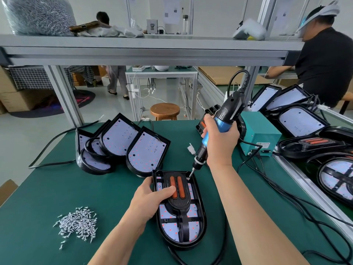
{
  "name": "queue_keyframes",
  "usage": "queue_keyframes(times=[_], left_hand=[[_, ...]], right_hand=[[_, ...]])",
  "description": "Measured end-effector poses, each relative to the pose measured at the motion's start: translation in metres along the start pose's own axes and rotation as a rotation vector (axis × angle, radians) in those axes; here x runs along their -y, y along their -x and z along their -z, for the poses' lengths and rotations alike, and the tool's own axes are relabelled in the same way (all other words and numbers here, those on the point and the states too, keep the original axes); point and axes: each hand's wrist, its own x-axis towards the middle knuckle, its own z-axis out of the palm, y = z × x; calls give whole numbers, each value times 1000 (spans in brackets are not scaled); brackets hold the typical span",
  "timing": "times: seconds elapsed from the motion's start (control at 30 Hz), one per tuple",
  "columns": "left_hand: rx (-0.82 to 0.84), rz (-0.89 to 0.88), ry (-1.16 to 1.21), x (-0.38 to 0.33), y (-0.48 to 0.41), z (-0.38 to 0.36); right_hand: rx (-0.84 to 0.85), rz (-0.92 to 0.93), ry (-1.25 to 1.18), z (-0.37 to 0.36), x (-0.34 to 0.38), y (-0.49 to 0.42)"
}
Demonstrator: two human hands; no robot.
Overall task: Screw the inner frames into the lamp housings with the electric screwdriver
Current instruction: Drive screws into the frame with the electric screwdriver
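Nearest me, the lamp housing lies flat on the green tabletop with the black inner frame seated in it. My left hand grips its 9 o'clock edge, thumb pressed on an orange strip, and a heap of loose screws sits at 8 o'clock. My right hand is wrapped tight round the blue grip of the electric screwdriver, whose bit meets the frame's 1 o'clock corner. Farther out, bare housings lean stacked at 11 o'clock and a teal power box stands at 2 o'clock.
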Motion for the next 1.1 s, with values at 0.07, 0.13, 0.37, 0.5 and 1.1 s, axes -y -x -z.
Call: queue_keyframes(times=[0.07, 0.13, 0.37, 0.5, 1.1], left_hand=[[2, -2, 3, -1, 0, 0], [-1, -2, 1, -1, 0, 0], [5, -10, -1, -1, 1, 1], [8, -12, -7, -2, 0, 1], [-3, -22, -5, 2, -3, 0]], right_hand=[[8, 5, 5, -1, 0, 1], [15, 1, 7, -1, 1, 1], [30, 0, -1, 0, 1, 3], [45, -19, 2, -5, -1, 2], [83, -21, 50, -8, 0, 3]])
